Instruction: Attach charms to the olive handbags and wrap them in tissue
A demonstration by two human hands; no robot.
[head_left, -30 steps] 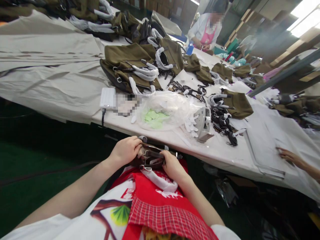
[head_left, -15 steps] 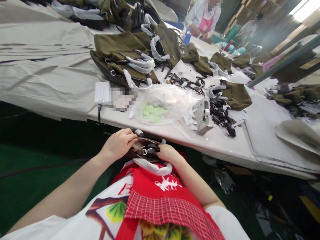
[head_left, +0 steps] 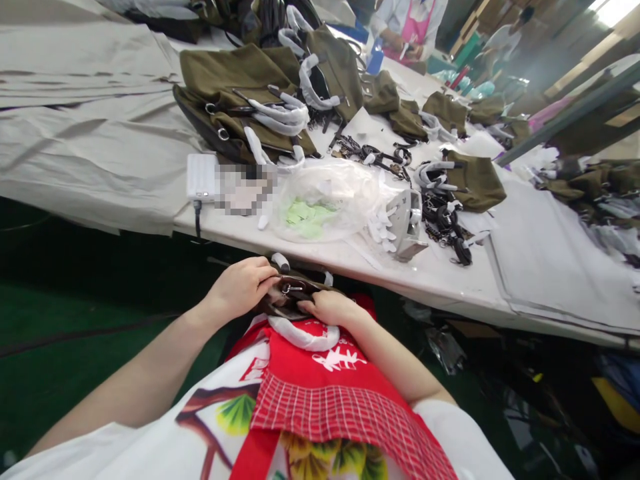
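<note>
A dark handbag (head_left: 280, 308) lies open in my lap, its mouth facing up, with a white-wrapped handle (head_left: 305, 335) hanging on my side. My left hand (head_left: 245, 287) is closed on the left end of the bag's rim. A black strap with a silver buckle (head_left: 293, 289) shows in the opening. My right hand (head_left: 327, 307) reaches over the right part of the opening, fingers bent down at the strap; its fingertips are partly hidden in the bag.
On the table (head_left: 350, 257) in front lie a plastic bag with green slips (head_left: 310, 217), a white power bank (head_left: 201, 177), a metal dispenser (head_left: 407, 227), black straps (head_left: 445, 227) and several olive bags (head_left: 240, 87). A co-worker in a pink apron (head_left: 417, 30) stands across the table.
My right hand has shifted slightly left, further over the bag's opening. The buckle strap sits higher and deeper in the opening. My left hand keeps its hold on the rim.
</note>
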